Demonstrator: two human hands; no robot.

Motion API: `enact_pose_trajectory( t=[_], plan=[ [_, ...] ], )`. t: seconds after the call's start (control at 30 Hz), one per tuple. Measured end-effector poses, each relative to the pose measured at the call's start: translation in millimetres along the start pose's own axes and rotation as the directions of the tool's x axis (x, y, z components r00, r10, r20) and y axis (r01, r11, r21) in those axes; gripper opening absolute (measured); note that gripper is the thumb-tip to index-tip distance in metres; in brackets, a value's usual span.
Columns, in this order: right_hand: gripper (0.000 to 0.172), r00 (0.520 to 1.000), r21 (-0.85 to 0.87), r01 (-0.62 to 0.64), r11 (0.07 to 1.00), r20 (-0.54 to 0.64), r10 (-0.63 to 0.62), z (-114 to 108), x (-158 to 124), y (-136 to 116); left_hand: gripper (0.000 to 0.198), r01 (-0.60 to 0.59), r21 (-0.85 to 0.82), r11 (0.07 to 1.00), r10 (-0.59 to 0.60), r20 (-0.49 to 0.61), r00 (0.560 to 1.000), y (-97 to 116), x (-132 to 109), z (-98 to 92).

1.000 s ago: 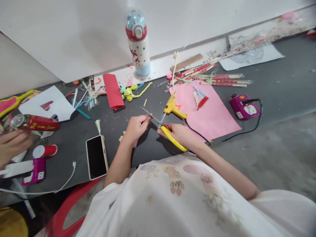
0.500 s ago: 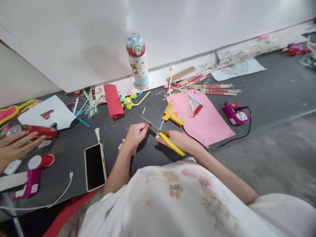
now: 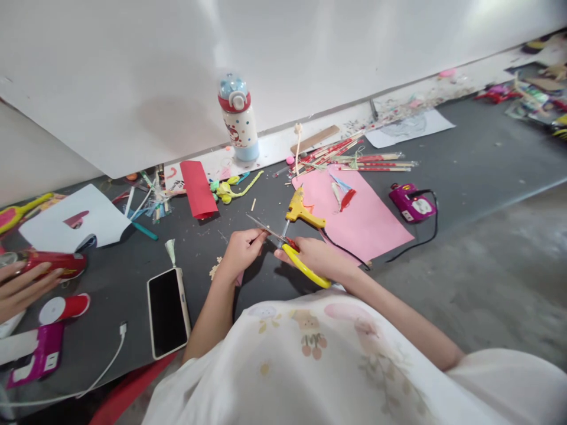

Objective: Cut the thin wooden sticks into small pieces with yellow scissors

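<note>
My right hand (image 3: 305,257) grips yellow-handled scissors (image 3: 305,267), whose blades point up and left toward my left fingertips. My left hand (image 3: 243,251) is closed in a pinch at the blades; what sits between thumb and finger is too small to name. Just beyond the scissors, a yellow glue gun (image 3: 303,209) rests with its clear glue stick pointing toward me, partly on a pink sheet (image 3: 363,218). Under my left wrist lies a small beige cut-out piece (image 3: 215,268), partly hidden. A short wooden stick piece (image 3: 253,204) lies beyond my left hand.
A phone (image 3: 168,313) lies left of my arm. Farther left, another person's hand (image 3: 29,286) holds a red can (image 3: 66,265). A water bottle (image 3: 239,121) stands at the back. Wrapped chopsticks (image 3: 372,162), a red envelope (image 3: 198,189) and a purple power adapter (image 3: 410,202) surround the work area.
The view has shifted slightly, so the table's things sit a little lower and farther left. Both hands keep nearly the same pose at the scissors.
</note>
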State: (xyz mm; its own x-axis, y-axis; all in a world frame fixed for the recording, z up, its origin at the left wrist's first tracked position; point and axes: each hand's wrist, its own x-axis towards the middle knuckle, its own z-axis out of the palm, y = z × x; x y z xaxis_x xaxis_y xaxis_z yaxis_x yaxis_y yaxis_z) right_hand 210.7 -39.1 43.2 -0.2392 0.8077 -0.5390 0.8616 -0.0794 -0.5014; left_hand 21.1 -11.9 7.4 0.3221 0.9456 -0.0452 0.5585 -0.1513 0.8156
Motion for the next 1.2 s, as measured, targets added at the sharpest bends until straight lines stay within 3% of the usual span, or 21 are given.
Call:
enact_pose_trajectory(
  t=[0.33,0.63,0.97,1.2],
  plan=[
    [0.069,0.998,-0.026,-0.005,1.000,-0.064,0.003,10.6,6.1,7.1,0.044,-0.007,0.060,0.998,0.012,-0.075,0.997,-9.3,2.2,0.5],
    [0.064,0.996,-0.037,0.033,0.999,-0.082,-0.036,8.6,-3.5,4.7,0.042,-0.036,-0.001,0.999,0.036,-0.047,0.998,-5.2,-0.6,0.5],
    [0.045,0.992,0.235,0.123,0.964,0.003,-0.127,6.5,2.0,12.2,0.045,-0.053,-0.001,0.999,0.053,-0.065,0.996,-9.0,2.5,-5.5],
    [0.031,0.995,0.348,0.086,0.933,0.010,-0.095,13.8,7.2,15.7,0.044,-0.045,-0.004,0.999,0.045,-0.063,0.997,-10.5,3.2,-5.3]
  ],
)
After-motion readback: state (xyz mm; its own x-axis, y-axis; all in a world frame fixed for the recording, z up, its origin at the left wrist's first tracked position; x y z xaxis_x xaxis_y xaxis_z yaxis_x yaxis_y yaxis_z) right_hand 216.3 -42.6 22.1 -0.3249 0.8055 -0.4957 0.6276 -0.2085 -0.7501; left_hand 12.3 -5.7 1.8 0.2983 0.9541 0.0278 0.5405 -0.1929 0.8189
